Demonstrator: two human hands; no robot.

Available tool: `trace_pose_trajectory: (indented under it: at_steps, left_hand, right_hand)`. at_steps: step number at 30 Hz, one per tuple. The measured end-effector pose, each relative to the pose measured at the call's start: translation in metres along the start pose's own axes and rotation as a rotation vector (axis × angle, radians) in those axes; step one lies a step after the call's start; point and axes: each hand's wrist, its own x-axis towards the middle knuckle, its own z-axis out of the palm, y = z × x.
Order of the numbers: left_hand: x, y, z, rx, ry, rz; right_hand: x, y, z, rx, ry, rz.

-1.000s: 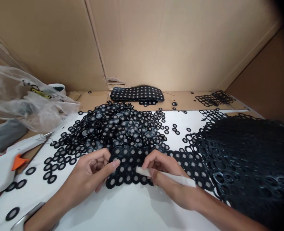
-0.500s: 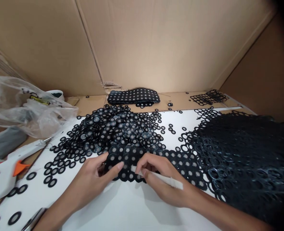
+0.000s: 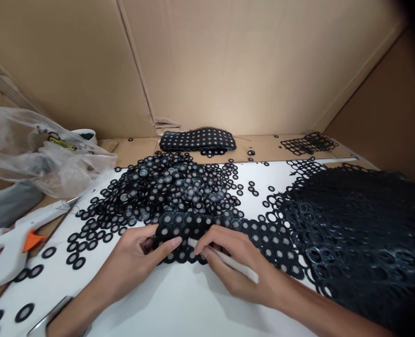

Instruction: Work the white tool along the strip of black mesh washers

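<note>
My left hand (image 3: 132,257) pinches the left end of a black sheet of joined rings (image 3: 270,241), its thumb lying on top and its fingers partly hidden behind. Rows of pale round holes or discs run along this sheet. Held like a pen in my right hand (image 3: 233,260) is a slim white stick (image 3: 240,268). Its pale tip is at the sheet's surface, just right of my left thumb; whether it touches I cannot tell.
Behind the sheet spreads a heap of small black rings (image 3: 151,187). Black ring netting (image 3: 355,224) piles up at right. A folded black strip (image 3: 196,139) lies at the back. On the left are a white glue gun (image 3: 12,255) and a clear plastic bag (image 3: 70,173).
The tip of the white stick has shifted slightly left along the sheet, and its rear end tilts lower. My left hand keeps its grip. The whole view has moved a little.
</note>
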Motion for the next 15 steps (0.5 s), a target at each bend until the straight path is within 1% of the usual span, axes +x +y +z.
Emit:
trace_pose_trajectory:
  at_steps: [1,4,7,11,15]
  left_hand:
    - [0.0,-0.001,0.0,0.001,0.004,-0.002]
    - [0.001,-0.005,-0.001,0.016,0.027,-0.006]
    - [0.0,-0.006,-0.003,0.028,0.015,-0.007]
    - [-0.002,-0.001,-0.005,-0.005,-0.027,-0.002]
    - [-0.003,0.002,-0.005,-0.042,-0.03,0.011]
  right_hand:
    - [0.0,0.0,0.0,0.014,0.008,0.004]
    - [-0.001,0.0,-0.001,0.088,0.057,0.076]
    - [-0.002,-0.001,-0.005,0.147,0.087,0.117]
    - [-0.002,0.001,-0.01,0.165,0.062,0.165]
    - [-0.001,0.004,-0.012,0.175,0.053,0.203]
